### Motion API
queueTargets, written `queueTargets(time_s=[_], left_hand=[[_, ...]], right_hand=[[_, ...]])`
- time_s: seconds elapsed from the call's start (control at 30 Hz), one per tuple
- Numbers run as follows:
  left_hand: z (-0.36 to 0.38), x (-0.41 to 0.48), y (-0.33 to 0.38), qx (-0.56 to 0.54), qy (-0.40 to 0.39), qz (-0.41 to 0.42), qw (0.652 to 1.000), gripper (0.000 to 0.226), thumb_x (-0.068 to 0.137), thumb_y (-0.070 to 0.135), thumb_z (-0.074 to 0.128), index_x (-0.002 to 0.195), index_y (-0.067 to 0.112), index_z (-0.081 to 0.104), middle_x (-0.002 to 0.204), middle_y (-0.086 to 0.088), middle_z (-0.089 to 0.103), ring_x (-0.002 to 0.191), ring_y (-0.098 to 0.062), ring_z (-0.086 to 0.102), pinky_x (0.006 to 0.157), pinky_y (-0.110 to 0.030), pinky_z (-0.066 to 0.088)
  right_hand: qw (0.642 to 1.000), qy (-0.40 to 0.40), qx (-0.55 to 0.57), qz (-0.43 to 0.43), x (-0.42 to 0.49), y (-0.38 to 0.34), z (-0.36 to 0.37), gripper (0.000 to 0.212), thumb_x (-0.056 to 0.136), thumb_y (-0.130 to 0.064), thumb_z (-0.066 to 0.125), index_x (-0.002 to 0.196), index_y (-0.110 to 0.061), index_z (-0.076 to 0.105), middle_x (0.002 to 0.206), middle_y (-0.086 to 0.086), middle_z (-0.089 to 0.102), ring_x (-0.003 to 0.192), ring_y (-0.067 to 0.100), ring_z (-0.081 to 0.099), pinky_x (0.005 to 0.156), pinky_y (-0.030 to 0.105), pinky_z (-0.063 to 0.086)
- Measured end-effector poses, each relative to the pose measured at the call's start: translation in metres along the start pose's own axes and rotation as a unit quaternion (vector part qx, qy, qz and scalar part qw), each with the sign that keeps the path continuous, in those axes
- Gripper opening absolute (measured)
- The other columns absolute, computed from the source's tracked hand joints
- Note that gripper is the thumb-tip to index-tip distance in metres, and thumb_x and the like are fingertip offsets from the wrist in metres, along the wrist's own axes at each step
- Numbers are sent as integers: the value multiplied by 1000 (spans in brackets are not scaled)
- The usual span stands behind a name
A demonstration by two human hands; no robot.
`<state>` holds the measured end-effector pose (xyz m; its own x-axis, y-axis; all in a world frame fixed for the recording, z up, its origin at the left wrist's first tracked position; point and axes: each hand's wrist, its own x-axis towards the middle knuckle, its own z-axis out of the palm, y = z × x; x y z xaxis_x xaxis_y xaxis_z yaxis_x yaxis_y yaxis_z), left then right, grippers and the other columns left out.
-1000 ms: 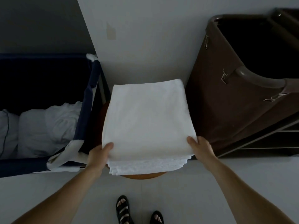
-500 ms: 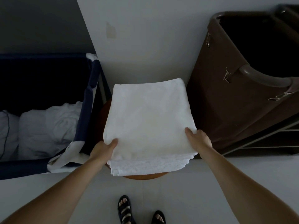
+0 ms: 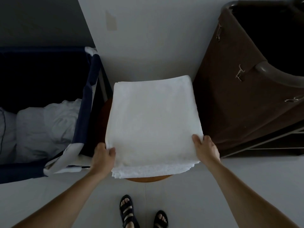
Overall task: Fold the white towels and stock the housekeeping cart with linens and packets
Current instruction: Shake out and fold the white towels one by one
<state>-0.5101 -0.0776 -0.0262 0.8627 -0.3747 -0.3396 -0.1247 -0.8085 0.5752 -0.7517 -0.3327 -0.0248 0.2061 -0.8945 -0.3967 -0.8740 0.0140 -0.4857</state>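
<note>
Head view: folded white towels (image 3: 153, 122) stacked on round bench (image 3: 148, 179) between navy hamper (image 3: 91, 96) and brown cart (image 3: 238, 104), left hand (image 3: 102, 157) and right hand (image 3: 206, 149) each gripping a near corner; likely risk, loose lower layers sliding out on an uneven lift.

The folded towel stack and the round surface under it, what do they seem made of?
The folded towel stack: white terry-like cloth, matte, nubbly along its layered front edge. The round surface beneath: probably wood, smooth orange-brown edge; could be laminate.
</note>
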Motion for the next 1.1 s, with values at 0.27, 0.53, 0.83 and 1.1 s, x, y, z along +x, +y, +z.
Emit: queueTargets(time_s=[0.27,0.53,0.83,1.1], left_hand=[[27,20,88,292,38,277,915,77,90,71,7,153,37,-20,162,0,-28,148,-32,-28,116,-58,-7],[72,35,44,360,-58,230,902,80,82,80,-8,148,41,-29,159,2,-36,145,-33,-35,115,-66,-7],[21,32,77,377,-208,177,885,82,93,72,26,155,38,-15,164,3,-24,150,-33,-21,118,-63,-1],[-94,43,32,356,-42,134,924,77,95,64,31,158,31,1,166,3,-7,152,-31,-12,118,-61,7]], right_hand=[[923,60,-239,-294,4,-54,9,77,91,-77,11,154,-41,-14,164,-5,-23,150,26,-24,119,52,-2],[919,-18,-276,-280,26,-13,62,75,82,-85,-7,142,-50,-35,160,-6,-35,146,27,-34,119,56,-8],[904,-145,-326,-235,28,-34,32,87,78,-89,9,148,-49,-25,158,-7,-38,146,27,-33,118,62,-7],[882,-101,-311,-340,-30,-130,32,83,90,-80,16,155,-40,-14,161,-2,-32,147,28,-32,117,68,-5]])
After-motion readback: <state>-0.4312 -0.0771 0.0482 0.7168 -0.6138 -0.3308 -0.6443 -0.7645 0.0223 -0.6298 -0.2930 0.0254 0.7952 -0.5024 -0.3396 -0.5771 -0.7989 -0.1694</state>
